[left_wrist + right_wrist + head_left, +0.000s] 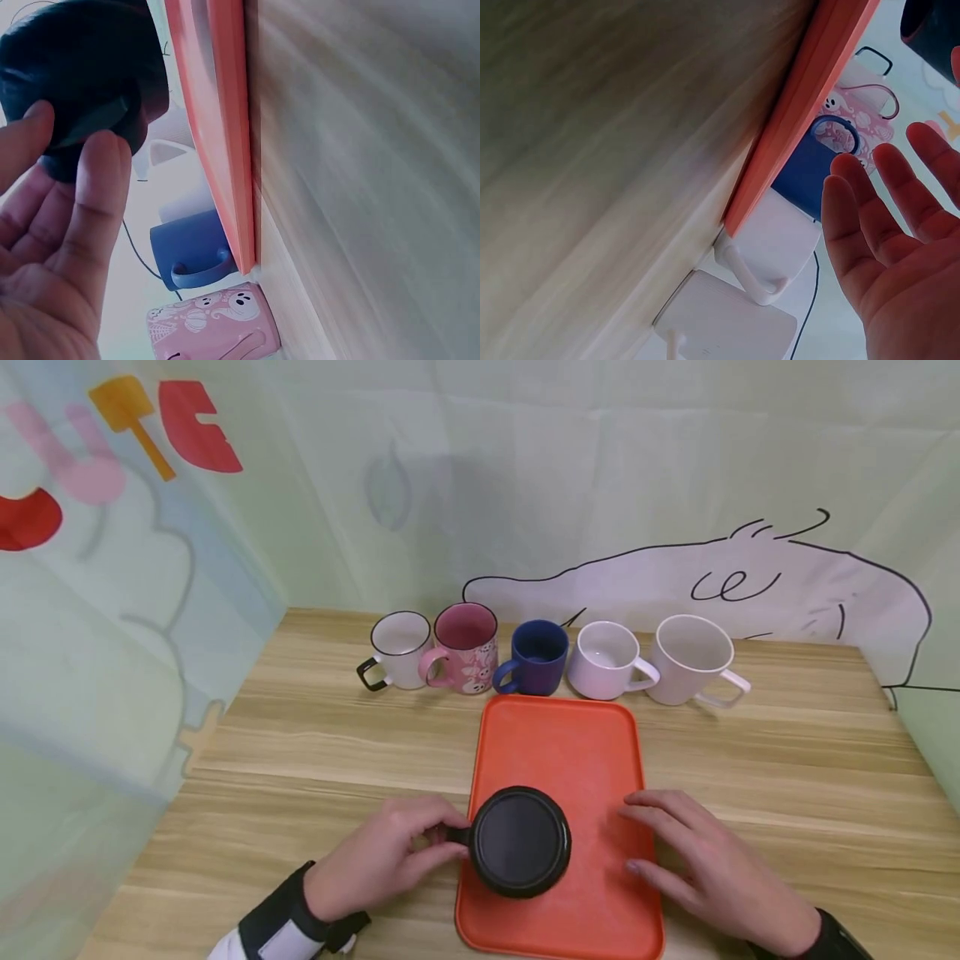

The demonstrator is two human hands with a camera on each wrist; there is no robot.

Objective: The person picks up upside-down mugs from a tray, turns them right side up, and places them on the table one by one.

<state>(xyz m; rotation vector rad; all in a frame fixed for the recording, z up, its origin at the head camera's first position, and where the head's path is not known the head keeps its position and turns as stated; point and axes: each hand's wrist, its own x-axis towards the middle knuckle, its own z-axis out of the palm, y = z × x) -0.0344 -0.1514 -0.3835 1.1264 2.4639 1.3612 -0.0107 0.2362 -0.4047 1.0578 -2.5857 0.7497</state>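
My left hand (390, 852) pinches the handle of a black mug (521, 842) between thumb and fingers. The mug appears upside down, its flat round base facing up, and the left wrist view shows it raised above an orange-red tray (558, 743). Over the tray's right edge hovers my right hand (697, 864), its fingers spread and relaxed, holding nothing and apart from the mug. In the right wrist view only part of the black mug (934, 34) enters the top right corner.
Behind the tray, a row of mugs lines the wooden table (322, 735): white with black handle (405, 668), pink patterned (476, 664), dark blue (542, 672), small white (603, 677) and larger white (678, 672). A printed cloth (562, 468) stands behind and to the left.
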